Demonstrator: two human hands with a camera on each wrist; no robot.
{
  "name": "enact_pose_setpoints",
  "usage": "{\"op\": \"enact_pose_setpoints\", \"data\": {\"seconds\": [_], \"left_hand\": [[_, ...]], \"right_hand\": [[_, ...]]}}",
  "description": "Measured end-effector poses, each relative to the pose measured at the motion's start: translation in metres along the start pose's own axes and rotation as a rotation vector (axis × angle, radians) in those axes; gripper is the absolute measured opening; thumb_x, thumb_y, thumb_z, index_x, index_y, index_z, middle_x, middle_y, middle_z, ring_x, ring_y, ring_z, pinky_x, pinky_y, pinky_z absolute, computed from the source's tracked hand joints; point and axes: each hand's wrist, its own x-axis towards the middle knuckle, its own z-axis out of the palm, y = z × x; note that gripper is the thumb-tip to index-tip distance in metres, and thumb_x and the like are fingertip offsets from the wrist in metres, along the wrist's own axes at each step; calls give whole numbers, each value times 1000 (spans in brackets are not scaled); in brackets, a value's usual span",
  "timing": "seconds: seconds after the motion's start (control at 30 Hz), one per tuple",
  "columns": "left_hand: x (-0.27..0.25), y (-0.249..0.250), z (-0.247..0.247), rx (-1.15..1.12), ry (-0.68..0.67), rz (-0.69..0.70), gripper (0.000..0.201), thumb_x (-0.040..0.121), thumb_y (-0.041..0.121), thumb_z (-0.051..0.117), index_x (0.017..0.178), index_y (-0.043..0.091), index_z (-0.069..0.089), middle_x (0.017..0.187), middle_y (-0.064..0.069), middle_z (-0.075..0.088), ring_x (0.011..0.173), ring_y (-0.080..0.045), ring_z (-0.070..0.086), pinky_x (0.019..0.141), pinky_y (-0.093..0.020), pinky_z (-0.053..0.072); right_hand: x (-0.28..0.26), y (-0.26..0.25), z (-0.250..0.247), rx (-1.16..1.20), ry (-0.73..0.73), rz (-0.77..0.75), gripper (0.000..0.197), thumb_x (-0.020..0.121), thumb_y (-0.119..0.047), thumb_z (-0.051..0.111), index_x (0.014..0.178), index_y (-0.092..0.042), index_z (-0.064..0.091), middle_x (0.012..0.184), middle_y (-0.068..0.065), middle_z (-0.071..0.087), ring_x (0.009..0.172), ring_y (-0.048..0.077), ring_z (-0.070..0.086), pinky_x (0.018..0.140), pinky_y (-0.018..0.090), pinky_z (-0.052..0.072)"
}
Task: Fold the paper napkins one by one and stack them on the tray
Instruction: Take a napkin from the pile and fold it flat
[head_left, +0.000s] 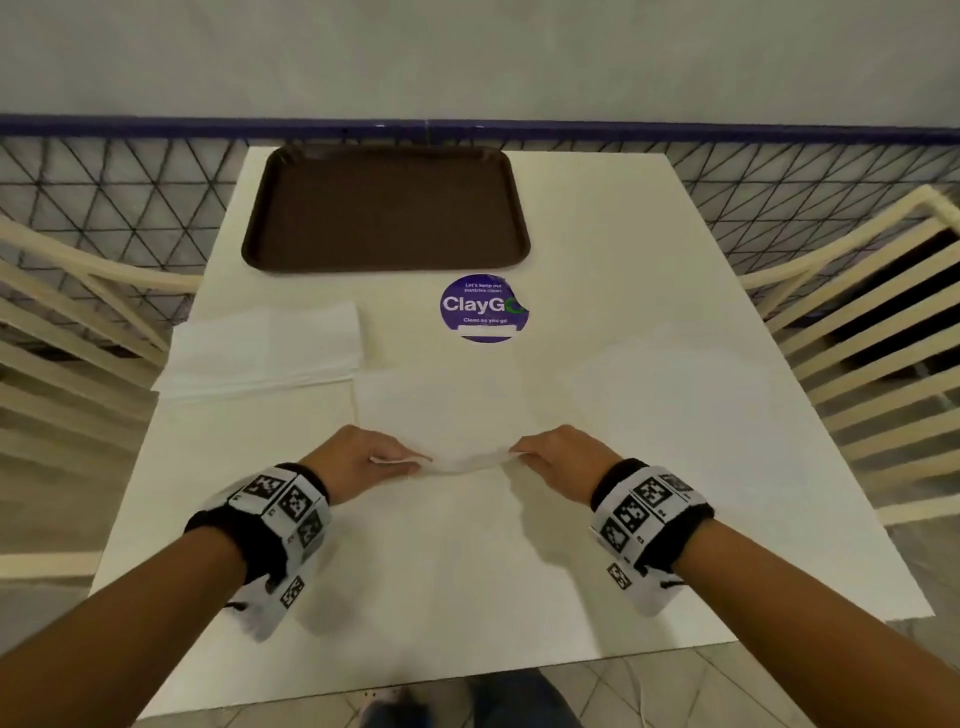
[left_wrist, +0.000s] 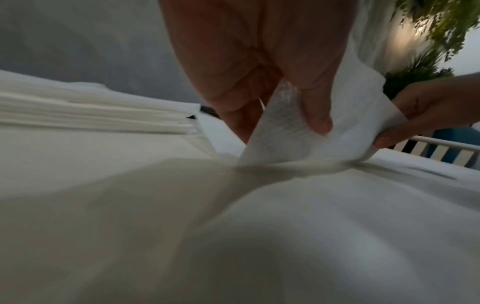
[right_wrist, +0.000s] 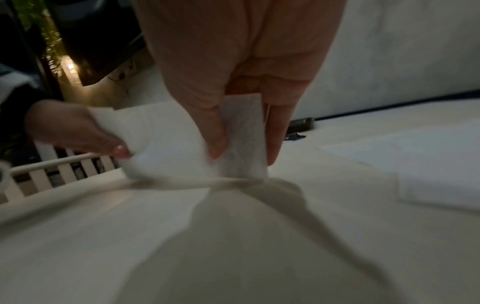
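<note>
One white paper napkin (head_left: 441, 410) lies spread on the white table in front of me. Its near edge is lifted off the table. My left hand (head_left: 410, 461) pinches the near left corner of the napkin (left_wrist: 293, 131) between thumb and fingers. My right hand (head_left: 519, 453) pinches the near right corner of the same napkin (right_wrist: 241, 144). A stack of flat napkins (head_left: 265, 348) sits at the left of the table; the same stack (left_wrist: 91, 109) shows in the left wrist view. The brown tray (head_left: 387, 208) rests at the far side with nothing on it.
A round purple ClayGo sticker (head_left: 480, 307) is stuck on the table between tray and napkin. Cream slatted chairs (head_left: 857, 322) stand at both sides. A low mesh fence with a blue rail (head_left: 675, 130) runs behind the table.
</note>
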Motion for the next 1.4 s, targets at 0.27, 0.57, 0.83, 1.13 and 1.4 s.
{"op": "enact_pose_setpoints", "data": {"seconds": [0.27,0.57,0.83,1.13,1.4], "left_hand": [[-26,-19,-3,-111,7,-327,19,90,38,56,93,22,67,92,2,64,89,-13,55,75,-18,41],[-6,-21,-10,-318,50,-504,38,91,34,56,115,6,60,116,-15,62,101,-29,61,93,-41,50],[2,-24,-19,-295,58,-597,48,93,38,50,115,-3,58,115,-20,62,101,-32,62,93,-38,49],[6,-31,-21,-214,125,-606,35,94,38,48,71,13,54,72,-4,62,47,-1,59,48,-8,42],[10,-26,-22,-47,153,-629,45,95,41,44,60,13,36,60,0,48,62,-18,50,47,-13,38]], "right_hand": [[-1,-15,-2,97,-115,80,24,98,-25,43,104,-14,63,105,4,65,96,20,51,71,23,33],[35,-16,-12,507,-15,220,32,92,-20,56,115,2,60,118,20,62,108,35,60,97,46,47],[70,-16,-8,653,-8,345,24,91,-23,56,94,1,56,91,15,55,82,27,55,74,39,48],[83,-15,-10,363,36,346,46,94,-30,52,57,-13,30,61,1,37,78,21,41,53,24,26],[87,-18,-12,328,65,352,51,93,-32,52,54,-12,26,57,3,32,75,23,40,52,26,26]]}}
